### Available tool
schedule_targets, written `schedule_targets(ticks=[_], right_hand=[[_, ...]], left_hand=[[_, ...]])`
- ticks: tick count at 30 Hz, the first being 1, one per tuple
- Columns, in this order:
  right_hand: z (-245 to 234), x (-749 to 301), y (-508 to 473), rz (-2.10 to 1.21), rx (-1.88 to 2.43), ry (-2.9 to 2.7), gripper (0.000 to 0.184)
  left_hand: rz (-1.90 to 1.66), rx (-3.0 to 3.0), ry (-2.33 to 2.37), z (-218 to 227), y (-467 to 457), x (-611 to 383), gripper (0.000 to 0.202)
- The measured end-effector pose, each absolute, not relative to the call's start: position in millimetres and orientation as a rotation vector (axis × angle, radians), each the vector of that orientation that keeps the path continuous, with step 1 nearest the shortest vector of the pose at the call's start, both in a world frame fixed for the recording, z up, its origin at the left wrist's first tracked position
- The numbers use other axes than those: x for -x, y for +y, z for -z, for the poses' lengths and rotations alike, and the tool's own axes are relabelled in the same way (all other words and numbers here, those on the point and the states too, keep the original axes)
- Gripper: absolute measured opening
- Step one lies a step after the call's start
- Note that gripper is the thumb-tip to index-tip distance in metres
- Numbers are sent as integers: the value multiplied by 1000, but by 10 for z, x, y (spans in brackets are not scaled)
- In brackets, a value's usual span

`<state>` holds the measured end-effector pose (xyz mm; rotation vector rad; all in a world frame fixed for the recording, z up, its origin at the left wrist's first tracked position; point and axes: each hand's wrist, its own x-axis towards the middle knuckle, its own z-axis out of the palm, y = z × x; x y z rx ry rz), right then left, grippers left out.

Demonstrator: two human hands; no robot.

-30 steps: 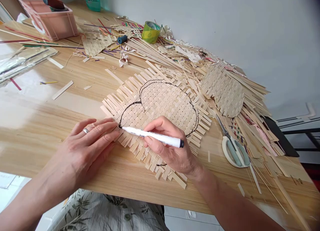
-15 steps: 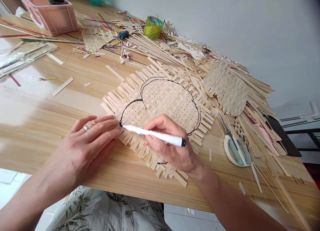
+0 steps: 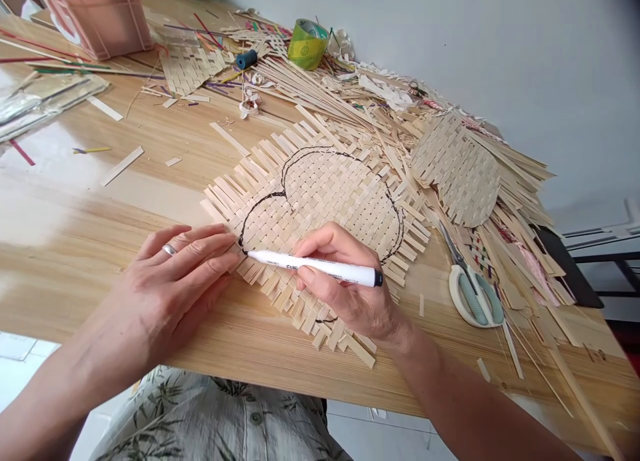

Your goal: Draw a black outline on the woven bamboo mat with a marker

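A woven mat of pale bamboo strips (image 3: pixel 325 201) lies on the wooden table (image 3: pixel 100 201), with a black curved outline drawn on it. My right hand (image 3: pixel 345 288) grips a white marker (image 3: pixel 315 266) with its tip on the line at the mat's near left edge. My left hand (image 3: pixel 170 281), a ring on one finger, lies flat with the fingertips pressing the mat's left edge, right beside the marker tip.
Scissors (image 3: pixel 470 291) with pale green handles lie right of the mat. A second woven piece (image 3: pixel 457 171) rests on a heap of loose strips. A green tape roll (image 3: pixel 306 43), a blue thread spool (image 3: pixel 246 59) and a pink crate (image 3: pixel 95 18) stand at the back.
The marker tip has crept a little along the outline at the mat's left edge. The view has shifted slightly; my left hand stays pressed in place.
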<state>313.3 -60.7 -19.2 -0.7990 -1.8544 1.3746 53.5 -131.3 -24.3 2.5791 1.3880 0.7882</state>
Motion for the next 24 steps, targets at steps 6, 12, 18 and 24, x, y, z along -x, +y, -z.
schedule_targets(ticks=[6, 12, 18, 24], right_hand=[[217, -3165, -605, -1387, 811, -1828, 10], [232, -3185, -606, -1383, 796, -1798, 11], [220, -3174, -616, -1402, 802, -1785, 10], [221, -3196, -619, -1400, 815, -1758, 10]], left_hand=[[-775, -2597, 1377, 240, -1302, -541, 29], [-780, -2588, 1379, 236, -1304, -543, 29], [-780, -2619, 1359, 245, -1297, -537, 28], [-768, -2574, 1384, 235, -1307, -537, 31]])
